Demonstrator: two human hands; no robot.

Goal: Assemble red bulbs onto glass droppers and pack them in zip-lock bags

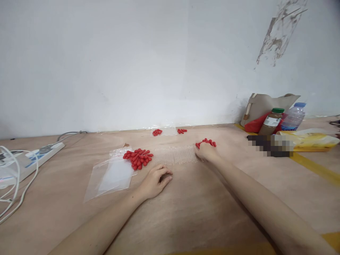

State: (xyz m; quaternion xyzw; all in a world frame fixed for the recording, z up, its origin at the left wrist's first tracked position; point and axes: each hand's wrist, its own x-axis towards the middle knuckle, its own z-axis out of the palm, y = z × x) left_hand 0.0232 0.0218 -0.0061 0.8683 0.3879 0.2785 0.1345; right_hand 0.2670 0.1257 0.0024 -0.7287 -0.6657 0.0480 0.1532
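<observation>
A row of thin clear tubes (174,155) lies side by side on the brown table. At its left end is a heap of red dropper-style rubber bulbs (138,158), partly over clear zip bags (114,175). My left hand (156,181) rests on the table just in front of the tubes, empty, its thumb apart from its curved fingers. At the row's right end, my right hand (206,151) has its fingers closed and pointing down; what they hold is hidden. Directly behind it sits a smaller pile of red bulbs (210,142), partly covered by the hand.
By the wall, a clear bag (169,131) lies between two small groups of red bulbs (157,132). A power strip (32,164) with white cables stands at left. At right are a beige bag (265,104), two bottles (273,121) and a yellow packet (310,141).
</observation>
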